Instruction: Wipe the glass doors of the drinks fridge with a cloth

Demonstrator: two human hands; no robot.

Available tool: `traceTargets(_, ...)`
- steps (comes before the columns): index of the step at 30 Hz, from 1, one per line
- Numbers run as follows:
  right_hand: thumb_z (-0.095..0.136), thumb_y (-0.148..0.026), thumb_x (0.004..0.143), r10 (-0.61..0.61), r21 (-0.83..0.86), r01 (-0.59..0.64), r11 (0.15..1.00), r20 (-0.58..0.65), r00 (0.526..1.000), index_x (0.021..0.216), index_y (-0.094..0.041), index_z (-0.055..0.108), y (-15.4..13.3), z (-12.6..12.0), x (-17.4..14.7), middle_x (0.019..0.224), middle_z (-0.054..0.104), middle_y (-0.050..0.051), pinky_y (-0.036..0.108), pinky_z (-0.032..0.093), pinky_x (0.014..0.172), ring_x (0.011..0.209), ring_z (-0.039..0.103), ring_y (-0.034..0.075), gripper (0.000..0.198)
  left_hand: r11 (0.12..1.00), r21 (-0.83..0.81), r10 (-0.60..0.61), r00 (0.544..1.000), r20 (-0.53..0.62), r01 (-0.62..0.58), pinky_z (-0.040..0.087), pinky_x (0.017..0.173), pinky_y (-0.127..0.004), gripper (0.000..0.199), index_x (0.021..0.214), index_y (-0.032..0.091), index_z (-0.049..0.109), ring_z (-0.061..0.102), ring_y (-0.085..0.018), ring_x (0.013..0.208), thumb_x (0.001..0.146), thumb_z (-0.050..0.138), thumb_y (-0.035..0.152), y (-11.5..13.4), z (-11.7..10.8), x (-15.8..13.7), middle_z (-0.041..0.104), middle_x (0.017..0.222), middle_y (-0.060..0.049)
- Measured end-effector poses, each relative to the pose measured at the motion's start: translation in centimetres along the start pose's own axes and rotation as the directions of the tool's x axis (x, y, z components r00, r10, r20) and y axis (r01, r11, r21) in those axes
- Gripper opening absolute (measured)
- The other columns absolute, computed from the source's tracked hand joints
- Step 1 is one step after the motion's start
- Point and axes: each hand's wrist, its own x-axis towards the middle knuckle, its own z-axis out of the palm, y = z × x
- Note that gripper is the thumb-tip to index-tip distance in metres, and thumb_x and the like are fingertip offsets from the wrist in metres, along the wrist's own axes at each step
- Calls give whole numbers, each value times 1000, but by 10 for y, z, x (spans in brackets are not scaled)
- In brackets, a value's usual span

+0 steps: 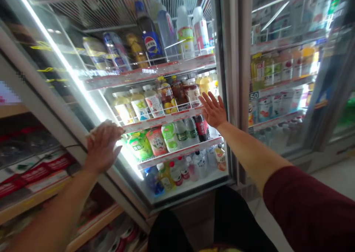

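My left hand presses a crumpled whitish cloth near the left edge of a lit drinks cooler. Its fingers lie over the cloth, and motion blurs them a little. My right hand is spread open with nothing in it, near the right side of the cooler's glass door. Whether its palm touches the glass I cannot tell. Behind it are a shelf rail and bottles of pale yellow drink. Green drink bottles stand behind the glass, right of my left hand.
A second cooler with bottles and cartons stands to the right, past the metal door frame. Shelves with red packages lie at the left. A bright light strip runs along the cooler's left side. My dark-clad legs are below.
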Motion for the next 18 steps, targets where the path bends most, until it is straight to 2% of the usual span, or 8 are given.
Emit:
traceTargets(2, 36, -35, 112, 5, 9, -5, 1000, 8, 1000, 167, -28, 44, 0, 0, 0, 173, 42, 4, 55, 19, 140, 165, 35, 26, 57, 1000, 12, 8, 999, -48, -8, 6, 131, -77, 77, 168, 58, -10, 6, -38, 168, 106, 36, 54, -2, -16, 29, 0, 180, 11)
traceTargets(4, 36, -35, 112, 17, 25, -17, 1000, 30, 999, 168, -27, 42, 0, 0, 0, 173, 40, 4, 56, 17, 140, 166, 32, 26, 57, 1000, 24, -6, 994, -109, 8, 2, 132, -75, 75, 172, 47, -11, -3, -37, 168, 109, 30, 53, 3, -22, 52, -5, 182, 3)
traceTargets(7, 35, -34, 112, 26, 32, -27, 999, 47, 999, 168, -28, 42, -1, -1, 1, 174, 39, 3, 57, 18, 140, 166, 32, 27, 57, 999, 36, 7, 991, -134, -2, -1, 130, -77, 80, 175, 32, -10, -9, -40, 167, 110, 30, 54, 24, -9, 59, -7, 182, -9)
traceTargets(10, 35, -35, 112, 28, 30, -30, 999, 56, 998, 168, -29, 42, -1, -2, 2, 174, 39, 3, 58, 21, 139, 166, 32, 27, 57, 995, 34, 99, 994, -53, -97, 1, 132, -75, 78, 176, 30, 15, 5, -40, 168, 108, 37, 60, 42, 7, 54, 16, 180, -10)
traceTargets(12, 34, -35, 112, 33, 36, -36, 999, 69, 997, 169, -29, 40, -1, -3, 2, 175, 38, 3, 58, 19, 140, 167, 30, 27, 58, 988, 25, 152, 988, -18, -152, 4, 136, -68, 73, 171, 31, 35, 15, -37, 167, 106, 36, 63, 45, 5, 62, 31, 176, -8)
traceTargets(13, 33, -35, 112, 35, 39, -38, 999, 77, 996, 170, -29, 39, -1, -3, 2, 175, 38, 3, 58, 18, 140, 167, 29, 27, 58, 987, 22, 163, 986, -21, -162, 3, 137, -65, 72, 170, 29, 39, 15, -35, 167, 106, 34, 63, 44, 0, 71, 32, 176, -7)
traceTargets(15, 33, -36, 112, 33, 43, -36, 998, 86, 996, 171, -28, 37, 0, -2, 1, 176, 36, 2, 58, 16, 141, 168, 27, 27, 59, 987, 19, 157, 986, -59, -157, -3, 136, -62, 76, 171, 23, 35, 7, -34, 168, 107, 29, 62, 44, -12, 94, 24, 179, -7)
traceTargets(18, 32, -36, 112, 32, 41, -35, 999, 86, 996, 172, -29, 35, 0, -2, 1, 176, 35, 2, 58, 15, 141, 168, 26, 27, 60, 990, 11, 139, 983, -122, -138, -13, 133, -60, 82, 174, 14, 17, -8, -37, 167, 107, 22, 61, 55, -21, 121, 5, 182, -8)
